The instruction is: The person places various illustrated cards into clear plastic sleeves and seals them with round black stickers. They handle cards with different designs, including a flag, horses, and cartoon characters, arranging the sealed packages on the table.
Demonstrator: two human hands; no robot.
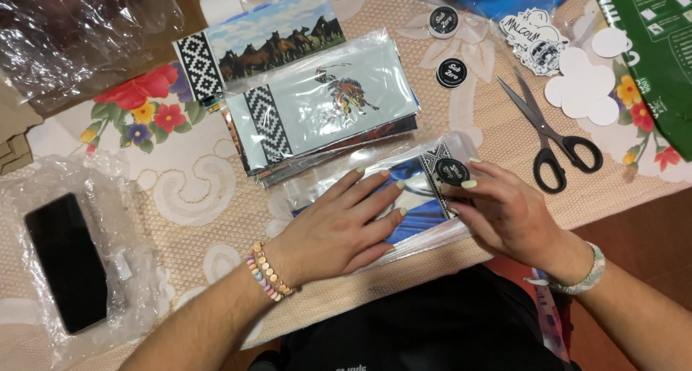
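Two hands were laid on one flat packet (414,201) near the front edge of the table (180,198), a little right of its middle. The left hand (339,227) was spread open and pressed flat on the packet's clear sleeve, so nothing was grasped by it. A round black sticker (452,170) was pinched by the fingertips of the right hand (504,212) and held on the packet's right end, over a black-and-white patterned band. The packet was judged to be light, thin and bendable, and its plastic sleeve slippery, so it would be better held down by a flat palm or taken at its edges. A stack (324,108) of similar packets was seen behind it, and scissors (551,137) to the right, well apart from the hands. A phone (65,259) lay on plastic wrap at the left edge.
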